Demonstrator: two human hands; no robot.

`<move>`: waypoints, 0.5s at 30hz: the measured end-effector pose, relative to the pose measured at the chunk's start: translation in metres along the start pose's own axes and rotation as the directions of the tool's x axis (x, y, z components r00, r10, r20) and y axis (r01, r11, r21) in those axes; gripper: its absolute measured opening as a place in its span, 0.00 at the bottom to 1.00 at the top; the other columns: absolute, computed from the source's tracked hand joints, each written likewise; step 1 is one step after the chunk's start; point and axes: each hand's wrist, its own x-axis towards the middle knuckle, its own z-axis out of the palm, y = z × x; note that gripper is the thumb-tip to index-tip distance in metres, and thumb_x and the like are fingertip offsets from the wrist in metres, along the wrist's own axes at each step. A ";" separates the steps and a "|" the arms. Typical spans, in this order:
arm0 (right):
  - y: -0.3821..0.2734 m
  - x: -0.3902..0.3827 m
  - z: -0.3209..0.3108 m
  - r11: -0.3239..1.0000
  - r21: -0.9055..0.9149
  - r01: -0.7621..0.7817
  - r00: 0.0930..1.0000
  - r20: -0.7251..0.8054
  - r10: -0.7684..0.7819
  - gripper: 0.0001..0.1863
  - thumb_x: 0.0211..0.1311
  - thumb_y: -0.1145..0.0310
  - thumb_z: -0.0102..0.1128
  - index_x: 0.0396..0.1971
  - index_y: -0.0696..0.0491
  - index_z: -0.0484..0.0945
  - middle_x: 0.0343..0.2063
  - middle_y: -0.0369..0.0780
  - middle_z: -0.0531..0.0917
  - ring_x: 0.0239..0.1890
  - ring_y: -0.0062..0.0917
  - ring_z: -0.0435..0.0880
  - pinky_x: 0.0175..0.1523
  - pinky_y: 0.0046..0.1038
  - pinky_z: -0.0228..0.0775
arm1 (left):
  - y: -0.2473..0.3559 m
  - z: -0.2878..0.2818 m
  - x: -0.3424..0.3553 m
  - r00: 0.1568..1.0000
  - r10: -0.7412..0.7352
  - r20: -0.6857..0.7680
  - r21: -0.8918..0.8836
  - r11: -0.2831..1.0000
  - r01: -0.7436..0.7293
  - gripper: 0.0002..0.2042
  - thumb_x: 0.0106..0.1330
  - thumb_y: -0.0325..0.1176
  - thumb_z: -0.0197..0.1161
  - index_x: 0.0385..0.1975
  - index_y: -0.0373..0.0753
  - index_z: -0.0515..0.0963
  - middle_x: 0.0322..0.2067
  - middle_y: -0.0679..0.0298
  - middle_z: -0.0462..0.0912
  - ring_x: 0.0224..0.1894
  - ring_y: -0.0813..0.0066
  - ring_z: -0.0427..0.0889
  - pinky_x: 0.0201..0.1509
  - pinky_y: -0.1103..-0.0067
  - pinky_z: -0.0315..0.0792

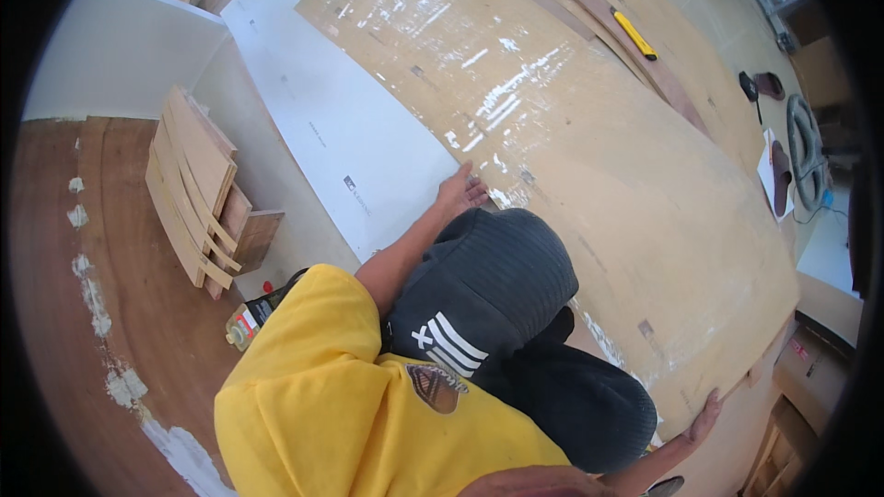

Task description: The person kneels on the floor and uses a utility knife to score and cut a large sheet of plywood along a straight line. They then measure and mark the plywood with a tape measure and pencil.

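A large tan board with white smears and scuffs lies in front of my knees. My left hand grips its near edge beside my knee, where it borders a white sheet with small printed marks. At the board's near right corner, my right hand is closed on the edge, its fingers partly hidden. A yellow utility knife rests on the brown strips beyond the board, away from both hands.
Stacked wooden strips and panels stand at left, near a bottle with a colored label. Brown panelling with white filler patches curves along the left. Far right are a dark slipper, a grey ring-shaped object and cardboard boxes.
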 end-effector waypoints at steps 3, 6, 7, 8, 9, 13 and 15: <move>0.017 0.018 -0.017 0.978 -0.162 -0.129 0.988 0.067 0.141 0.33 0.72 0.63 0.55 0.70 0.59 0.56 0.59 0.49 0.74 0.55 0.37 0.79 0.57 0.34 0.76 | -0.013 -0.006 0.001 0.961 0.258 -0.095 0.405 0.893 -0.199 0.28 0.64 0.49 0.68 0.49 0.27 0.75 0.34 0.58 0.79 0.28 0.70 0.79 0.31 0.72 0.77; 0.030 0.029 -0.029 0.936 -0.260 -0.236 0.960 0.090 0.267 0.32 0.72 0.64 0.55 0.70 0.58 0.57 0.60 0.49 0.73 0.55 0.37 0.78 0.57 0.34 0.75 | -0.021 -0.020 0.013 0.953 0.241 -0.182 0.434 0.890 -0.142 0.27 0.62 0.52 0.69 0.39 0.27 0.80 0.29 0.57 0.81 0.26 0.69 0.81 0.33 0.72 0.76; 0.035 0.029 -0.030 0.930 -0.249 -0.269 0.954 0.063 0.292 0.32 0.72 0.64 0.56 0.70 0.59 0.58 0.60 0.49 0.72 0.56 0.37 0.77 0.57 0.34 0.75 | -0.025 -0.022 0.019 0.969 0.223 -0.103 0.463 0.873 -0.152 0.26 0.62 0.51 0.69 0.39 0.27 0.80 0.28 0.57 0.82 0.28 0.69 0.81 0.35 0.73 0.75; 0.039 0.028 -0.030 0.936 -0.260 -0.236 0.963 0.067 0.262 0.32 0.72 0.65 0.55 0.70 0.59 0.57 0.60 0.49 0.73 0.56 0.37 0.78 0.56 0.34 0.75 | -0.026 -0.025 0.024 0.975 0.215 -0.054 0.485 0.859 -0.163 0.26 0.62 0.51 0.69 0.38 0.27 0.81 0.27 0.57 0.82 0.29 0.69 0.82 0.36 0.73 0.75; 0.045 0.026 -0.029 0.942 -0.251 -0.223 0.968 0.056 0.244 0.32 0.72 0.65 0.55 0.70 0.59 0.56 0.59 0.49 0.73 0.56 0.37 0.78 0.56 0.34 0.76 | -0.026 -0.028 0.027 0.980 0.197 -0.003 0.488 0.856 -0.170 0.26 0.62 0.51 0.69 0.38 0.28 0.81 0.26 0.57 0.82 0.31 0.69 0.82 0.38 0.74 0.75; 0.075 0.021 -0.015 0.958 -0.212 -0.192 0.978 0.040 0.205 0.31 0.71 0.67 0.54 0.70 0.61 0.57 0.61 0.50 0.72 0.58 0.37 0.76 0.60 0.34 0.71 | -0.016 -0.023 0.026 1.000 0.006 0.028 0.038 0.999 -0.007 0.26 0.68 0.45 0.65 0.53 0.27 0.73 0.44 0.53 0.82 0.44 0.62 0.83 0.51 0.68 0.77; 0.095 0.025 -0.006 0.929 -0.368 -0.031 0.999 0.024 0.043 0.31 0.71 0.69 0.53 0.70 0.62 0.57 0.62 0.50 0.72 0.59 0.36 0.74 0.64 0.34 0.67 | -0.006 -0.016 0.018 0.987 0.087 0.134 0.039 0.995 -0.093 0.24 0.69 0.41 0.64 0.55 0.27 0.70 0.49 0.51 0.79 0.46 0.59 0.83 0.50 0.64 0.79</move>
